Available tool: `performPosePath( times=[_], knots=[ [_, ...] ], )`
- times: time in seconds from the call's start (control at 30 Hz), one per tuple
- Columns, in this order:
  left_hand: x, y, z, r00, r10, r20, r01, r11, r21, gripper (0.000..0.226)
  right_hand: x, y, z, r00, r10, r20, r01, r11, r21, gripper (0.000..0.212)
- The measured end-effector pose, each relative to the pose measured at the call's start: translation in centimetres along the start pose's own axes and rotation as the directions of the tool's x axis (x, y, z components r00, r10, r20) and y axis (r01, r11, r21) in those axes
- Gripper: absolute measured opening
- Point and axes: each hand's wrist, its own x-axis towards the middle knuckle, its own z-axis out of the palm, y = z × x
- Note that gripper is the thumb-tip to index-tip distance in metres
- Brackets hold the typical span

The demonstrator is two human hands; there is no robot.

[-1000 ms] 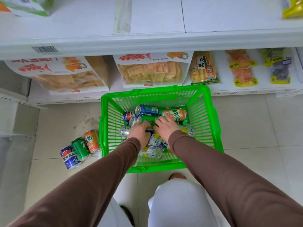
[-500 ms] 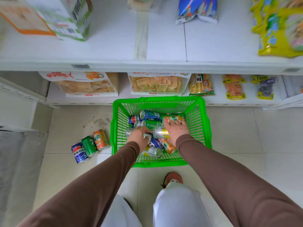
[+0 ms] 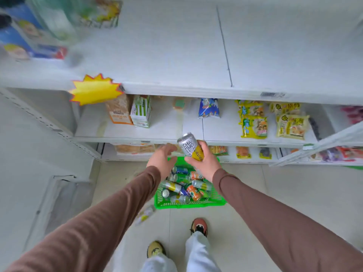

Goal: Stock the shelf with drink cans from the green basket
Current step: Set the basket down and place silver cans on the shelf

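A single head-worn wide-angle view looks forward and steeply down from standing height, facing the white shelves (image 3: 176,55) at 12 o'clock; the green basket (image 3: 188,204) on the floor sits near centre, shoes at 6 o'clock

I see the tiled floor (image 3: 294,193) carrying the green basket (image 3: 188,204) of cans, with one blurred can (image 3: 145,213) lying just beside it. White shelves (image 3: 176,55) above hold snack packets (image 3: 253,122) and cartons (image 3: 141,112).
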Motion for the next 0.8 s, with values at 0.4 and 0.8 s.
performPosePath(
  times=[0.4,0.8],
  knots=[
    [3.3,13.6,-17.6,0.938,0.208,-0.278,-0.223,0.975,-0.021,0.029,3.9,-24.3,-6.5,0.938,-0.294,-0.186,0.319,0.939,0.126,0.061],
    [16.7,14.2,-20.9,0.943,0.029,-0.331,-0.016,0.999,0.041,0.039,20.7,-28.5,-6.3,0.945,-0.279,-0.173,0.304,0.942,0.142,0.054]
  ],
)
